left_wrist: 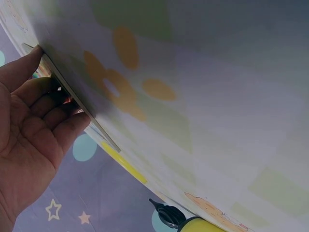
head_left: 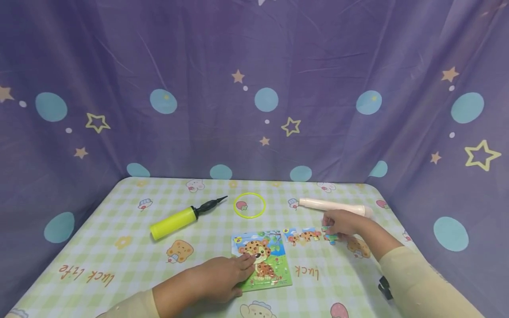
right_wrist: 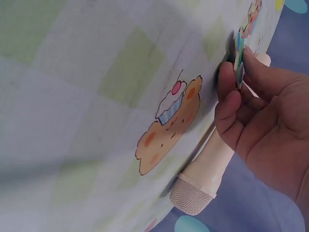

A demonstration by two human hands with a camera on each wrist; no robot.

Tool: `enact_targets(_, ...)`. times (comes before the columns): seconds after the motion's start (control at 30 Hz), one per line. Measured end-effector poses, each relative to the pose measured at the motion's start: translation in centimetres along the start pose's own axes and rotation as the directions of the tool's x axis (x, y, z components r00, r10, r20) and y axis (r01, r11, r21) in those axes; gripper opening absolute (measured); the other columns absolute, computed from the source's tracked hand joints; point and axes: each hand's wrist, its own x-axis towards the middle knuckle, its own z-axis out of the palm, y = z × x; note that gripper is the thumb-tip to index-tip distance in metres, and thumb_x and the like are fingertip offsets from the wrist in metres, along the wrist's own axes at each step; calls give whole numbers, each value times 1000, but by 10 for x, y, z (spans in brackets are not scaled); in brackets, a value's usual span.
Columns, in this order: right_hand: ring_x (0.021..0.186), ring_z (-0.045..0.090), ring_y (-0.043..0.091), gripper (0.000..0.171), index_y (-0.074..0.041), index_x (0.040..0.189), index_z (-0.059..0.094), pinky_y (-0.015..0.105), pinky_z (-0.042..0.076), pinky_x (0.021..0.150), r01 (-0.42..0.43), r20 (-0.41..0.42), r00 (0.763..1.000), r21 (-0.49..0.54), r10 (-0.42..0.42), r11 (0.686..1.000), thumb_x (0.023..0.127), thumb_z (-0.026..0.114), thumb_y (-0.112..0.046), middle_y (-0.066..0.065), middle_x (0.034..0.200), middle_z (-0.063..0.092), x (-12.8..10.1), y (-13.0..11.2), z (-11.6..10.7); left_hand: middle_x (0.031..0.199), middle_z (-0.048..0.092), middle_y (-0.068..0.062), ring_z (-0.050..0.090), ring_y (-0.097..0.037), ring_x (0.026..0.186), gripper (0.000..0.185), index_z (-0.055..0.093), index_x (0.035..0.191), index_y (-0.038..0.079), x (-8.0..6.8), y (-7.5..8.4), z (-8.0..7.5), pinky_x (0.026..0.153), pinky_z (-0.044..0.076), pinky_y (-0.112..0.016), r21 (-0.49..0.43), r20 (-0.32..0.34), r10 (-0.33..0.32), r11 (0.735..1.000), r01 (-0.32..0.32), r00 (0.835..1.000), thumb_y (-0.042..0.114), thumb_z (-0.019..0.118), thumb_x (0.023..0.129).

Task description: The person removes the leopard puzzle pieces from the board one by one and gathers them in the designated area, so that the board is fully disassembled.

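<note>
Steadying hand: left hand (head_left: 220, 278) lies flat, nearest the viewer, fingers straight and close together on the near-left part of the puzzle board; the left wrist view shows fingertips (left_wrist: 72, 123) against the board's thin edge, likely to keep it from sliding.
Puzzle board: leopard puzzle board (head_left: 267, 260) lies flat on the table just ahead of that hand, picture up, mostly filled, so it can take pieces from above.
Picking hand: right hand (head_left: 345, 223) is to the right and slightly further off, thumb and fingers curled round a small puzzle piece (right_wrist: 238, 58), pinching it by its edges at the cloth.
Loose pieces: joined strip of puzzle pieces (head_left: 303, 235) lies between board and right hand, within easy reach of both.
Table: checked tablecloth (head_left: 119, 265) with cartoon prints covers it.
Further back: toy microphone (head_left: 334, 206) lies on its side just beyond the right hand; yellow ring (head_left: 249, 205) lies flat at centre; yellow hand pump (head_left: 180, 218) lies to the left, well apart from both hands.
Backdrop: purple star curtain (head_left: 254, 88) closes in behind.
</note>
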Motion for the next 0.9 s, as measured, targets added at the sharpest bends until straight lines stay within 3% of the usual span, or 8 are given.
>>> enact_targets(0.2, 72, 57, 15, 17, -12, 95, 62, 32, 50, 72, -36, -41, 999, -201, 28, 979, 86, 75, -18, 0, 88, 59, 2, -5, 1, 160, 31, -2, 32, -21, 146, 62, 41, 151, 18, 1, 0, 0, 113, 38, -36, 3, 2, -1, 1000, 1, 1000, 40, 60, 96)
enact_targets(0.37, 79, 54, 17, 19, -15, 92, 59, 36, 48, 76, -63, -49, 997, -303, 51, 951, 86, 75, -23, 1, 91, 54, 4, -9, 2, 160, 31, -2, 32, -20, 146, 62, 41, 151, 18, 2, -1, 1, 113, 38, -36, 2, 7, -4, 1000, 4, 1000, 40, 60, 96)
enact_targets(0.53, 79, 54, 18, 31, -18, 109, 57, 37, 49, 72, -38, -73, 997, -384, 10, 923, 87, 74, -32, 3, 102, 51, 1, -21, 2, 160, 31, -2, 32, -21, 146, 62, 41, 151, 18, 2, 0, 0, 113, 38, -36, 7, 5, -2, 1000, 2, 1000, 40, 59, 96)
enact_targets(0.6, 81, 55, 18, 37, -18, 119, 56, 37, 49, 71, 0, -86, 996, -363, -34, 932, 89, 72, -34, 4, 109, 52, 0, -33, 4, 160, 31, -2, 32, -21, 146, 62, 41, 151, 18, 1, 0, 0, 113, 38, -37, 1, 11, -5, 1000, 5, 1000, 40, 59, 96)
enact_targets(0.73, 93, 59, 21, 44, -12, 129, 54, 37, 50, 77, 165, -103, 976, -233, -193, 958, 92, 70, -31, 10, 120, 55, -1, -62, 15, 160, 30, -2, 31, -21, 147, 62, 40, 151, 18, 0, 0, -2, 114, 37, -36, -14, 27, -14, 1000, 14, 1000, 40, 59, 96)
enact_targets(0.83, 89, 63, 21, 47, -9, 131, 53, 37, 53, 77, 275, -58, 958, -84, -281, 958, 92, 70, -28, 14, 122, 54, 0, -83, 30, 160, 31, -2, 32, -20, 146, 62, 41, 151, 18, 0, 1, -3, 113, 37, -36, -10, 25, -10, 1000, 11, 1000, 40, 59, 96)
enact_targets(0.9, 84, 61, 16, 51, -10, 132, 52, 34, 53, 75, 304, -16, 952, -29, -304, 952, 90, 72, -31, 12, 122, 54, 0, -95, 42, 160, 31, -2, 32, -20, 146, 62, 41, 151, 18, 0, 1, -3, 113, 38, -35, -4, 18, -5, 1000, 5, 1000, 39, 59, 96)
